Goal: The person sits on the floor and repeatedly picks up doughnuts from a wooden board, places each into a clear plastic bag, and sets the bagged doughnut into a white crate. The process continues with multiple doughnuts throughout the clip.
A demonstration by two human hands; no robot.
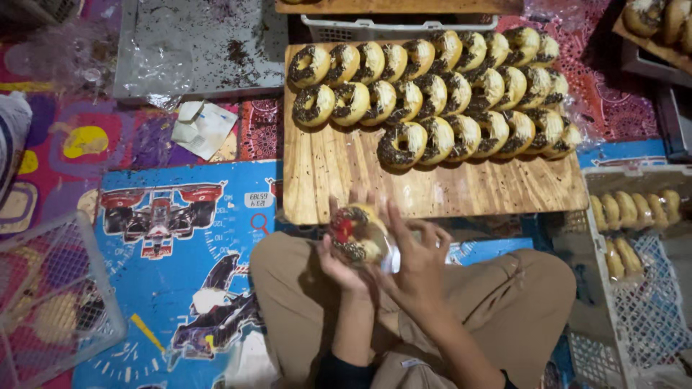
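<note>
- The left hand cups a sprinkle-topped doughnut from below, over the person's lap.
- The right hand, fingers spread, rests against the doughnut's right side, touching a clear wrapper.
- The wooden board of doughnut rows lies just beyond, far of both hands.
- Motion blur hides the fingertips and the wrapper's edges.
</note>
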